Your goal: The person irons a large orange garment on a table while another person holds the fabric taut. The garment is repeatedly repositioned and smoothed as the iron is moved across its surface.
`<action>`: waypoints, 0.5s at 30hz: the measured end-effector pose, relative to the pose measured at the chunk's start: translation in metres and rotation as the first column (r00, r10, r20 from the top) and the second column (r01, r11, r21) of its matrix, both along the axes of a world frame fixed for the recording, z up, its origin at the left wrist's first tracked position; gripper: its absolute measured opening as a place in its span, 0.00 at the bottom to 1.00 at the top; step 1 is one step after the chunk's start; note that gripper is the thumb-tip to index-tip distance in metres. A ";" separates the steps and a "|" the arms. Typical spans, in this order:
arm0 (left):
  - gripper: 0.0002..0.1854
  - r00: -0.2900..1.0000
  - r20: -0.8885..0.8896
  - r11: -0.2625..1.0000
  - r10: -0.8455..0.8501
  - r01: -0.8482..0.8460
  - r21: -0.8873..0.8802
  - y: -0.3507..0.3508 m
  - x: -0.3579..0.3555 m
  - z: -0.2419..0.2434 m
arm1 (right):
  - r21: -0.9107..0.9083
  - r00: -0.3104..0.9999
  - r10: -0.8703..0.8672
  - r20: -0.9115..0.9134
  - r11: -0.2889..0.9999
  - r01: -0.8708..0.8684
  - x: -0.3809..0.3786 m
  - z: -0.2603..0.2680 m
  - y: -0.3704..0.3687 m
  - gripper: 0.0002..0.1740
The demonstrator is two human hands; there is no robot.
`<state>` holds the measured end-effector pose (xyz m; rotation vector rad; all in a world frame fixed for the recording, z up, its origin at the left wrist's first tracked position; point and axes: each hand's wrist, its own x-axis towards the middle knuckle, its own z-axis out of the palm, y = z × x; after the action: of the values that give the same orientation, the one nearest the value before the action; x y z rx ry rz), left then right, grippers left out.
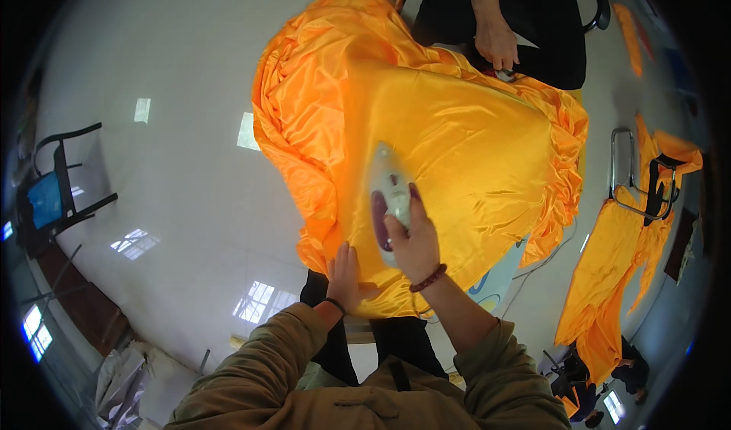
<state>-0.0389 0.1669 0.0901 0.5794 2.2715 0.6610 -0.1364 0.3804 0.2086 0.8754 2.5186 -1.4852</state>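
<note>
A white and purple clothes iron (381,216) rests on glossy yellow-orange satin fabric (468,127), its tip pointing away from me. Around its handle my right hand (416,236) is closed. To the left of the iron, my left hand (345,281) lies palm down near the cloth's front edge, fingers stretched and pressing on it. The fabric is fairly smooth in the middle and bunched into folds along its left, far and right sides. Whatever surface bears the cloth is mostly hidden beneath it.
Across the cloth sits a person in dark clothes, one hand (497,41) at its far edge. More orange fabric (599,264) hangs at the right by a metal-framed chair (622,167). A black chair (63,178) stands left on the tiled floor (188,161). A cord (542,261) trails at right.
</note>
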 end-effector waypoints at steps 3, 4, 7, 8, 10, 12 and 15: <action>0.71 0.999 0.041 0.996 0.013 -0.009 -0.087 0.015 -0.006 -0.006 | -0.100 0.987 -0.119 0.105 0.987 0.129 -0.003 -0.006 0.042 0.32; 0.72 0.997 0.083 0.993 0.006 0.004 -0.114 0.017 -0.006 -0.008 | -0.142 0.976 -0.219 0.002 0.966 0.217 -0.008 -0.010 0.059 0.28; 0.74 0.999 0.051 0.995 -0.003 0.009 -0.101 0.015 -0.005 -0.014 | -0.355 0.853 -0.521 -0.024 0.802 0.479 -0.033 -0.014 0.119 0.11; 0.74 0.999 0.040 0.996 -0.006 0.010 -0.094 0.014 -0.004 -0.015 | -0.284 0.837 -0.547 -0.008 0.804 0.523 -0.044 -0.012 0.139 0.12; 0.73 1.000 0.029 0.997 -0.003 0.005 -0.078 0.012 -0.003 -0.016 | -0.224 0.780 -0.626 0.012 0.758 0.612 -0.063 -0.003 0.171 0.12; 0.69 1.000 0.015 0.998 0.000 0.001 -0.068 0.013 -0.003 -0.015 | -0.241 0.744 -0.666 0.055 0.715 0.657 -0.075 0.009 0.188 0.14; 0.69 1.000 0.006 0.996 0.007 -0.007 -0.083 0.014 -0.003 -0.010 | -0.196 0.808 -0.589 0.026 0.789 0.582 -0.079 0.016 0.178 0.14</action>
<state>-0.0417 0.1812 0.0798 0.5290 2.2845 0.5675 -0.2156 0.5587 0.2245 1.7172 2.1570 -1.8716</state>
